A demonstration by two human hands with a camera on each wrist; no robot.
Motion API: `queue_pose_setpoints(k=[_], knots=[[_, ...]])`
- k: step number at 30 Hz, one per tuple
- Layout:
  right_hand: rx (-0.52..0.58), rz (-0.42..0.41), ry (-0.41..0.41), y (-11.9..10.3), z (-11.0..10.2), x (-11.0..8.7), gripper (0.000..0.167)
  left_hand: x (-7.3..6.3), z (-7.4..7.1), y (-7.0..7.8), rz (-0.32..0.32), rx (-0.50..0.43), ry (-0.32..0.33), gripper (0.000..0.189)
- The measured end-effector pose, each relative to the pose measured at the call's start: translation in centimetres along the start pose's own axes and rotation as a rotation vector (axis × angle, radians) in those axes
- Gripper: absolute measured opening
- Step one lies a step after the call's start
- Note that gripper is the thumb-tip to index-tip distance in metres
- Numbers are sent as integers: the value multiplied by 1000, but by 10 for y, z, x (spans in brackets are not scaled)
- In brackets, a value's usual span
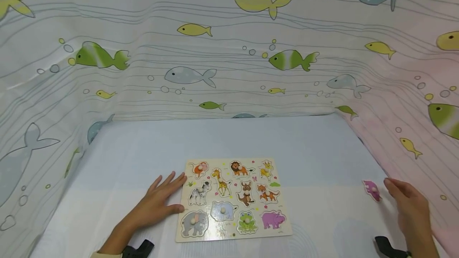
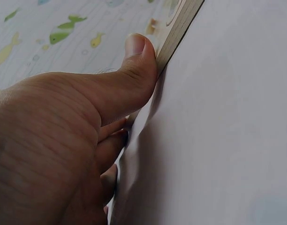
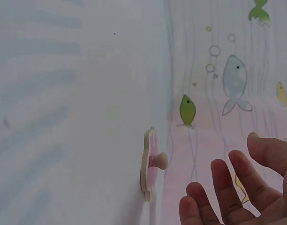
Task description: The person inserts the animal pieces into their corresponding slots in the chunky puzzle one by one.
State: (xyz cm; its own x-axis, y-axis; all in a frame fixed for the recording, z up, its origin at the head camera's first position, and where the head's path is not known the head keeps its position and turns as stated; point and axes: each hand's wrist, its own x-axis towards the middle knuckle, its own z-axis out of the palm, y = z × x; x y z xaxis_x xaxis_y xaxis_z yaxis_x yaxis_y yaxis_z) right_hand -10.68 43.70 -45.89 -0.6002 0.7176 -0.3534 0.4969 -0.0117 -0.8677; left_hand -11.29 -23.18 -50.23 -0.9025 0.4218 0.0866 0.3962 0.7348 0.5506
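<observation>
A wooden peg puzzle board (image 1: 233, 232) with animal pictures lies on the white table. My left hand (image 1: 157, 202) rests at the board's left side, fingers spread and straight, the fingertips near its upper left edge. In the left wrist view the thumb (image 2: 136, 61) presses against the board's wooden edge (image 2: 178, 35). Far to the right of the board lies a pink puzzle piece (image 1: 372, 190) with a small peg (image 3: 158, 161). My right hand (image 1: 412, 206) is just right of that piece, its fingers loosely bent and apart from the peg, holding nothing.
On the board, the grey elephant (image 1: 195, 226), the frog (image 1: 246, 222) and a grey-blue animal (image 1: 222, 211) carry pegs, and a purple hippo picture (image 1: 273, 220) fills the lower right corner. A fish-patterned cloth (image 1: 229, 51) rises behind and beside the table (image 1: 143, 150).
</observation>
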Motion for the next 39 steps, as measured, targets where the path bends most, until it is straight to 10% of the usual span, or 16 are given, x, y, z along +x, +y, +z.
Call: queue_pose_setpoints(k=[14,20,34,39], knots=[[-58,-42,31,20,1,7,51,1,4,-1,-13,-18,-6,89],[-296,-39,61,34,2,18,67,2,4,-1,3,-1,-6,89],[-497,-190,4,47,11,23,72,2,5,-4,16,15,1,88],[-576,-372,-17,47,11,24,66,2,2,-3,7,5,1,89]])
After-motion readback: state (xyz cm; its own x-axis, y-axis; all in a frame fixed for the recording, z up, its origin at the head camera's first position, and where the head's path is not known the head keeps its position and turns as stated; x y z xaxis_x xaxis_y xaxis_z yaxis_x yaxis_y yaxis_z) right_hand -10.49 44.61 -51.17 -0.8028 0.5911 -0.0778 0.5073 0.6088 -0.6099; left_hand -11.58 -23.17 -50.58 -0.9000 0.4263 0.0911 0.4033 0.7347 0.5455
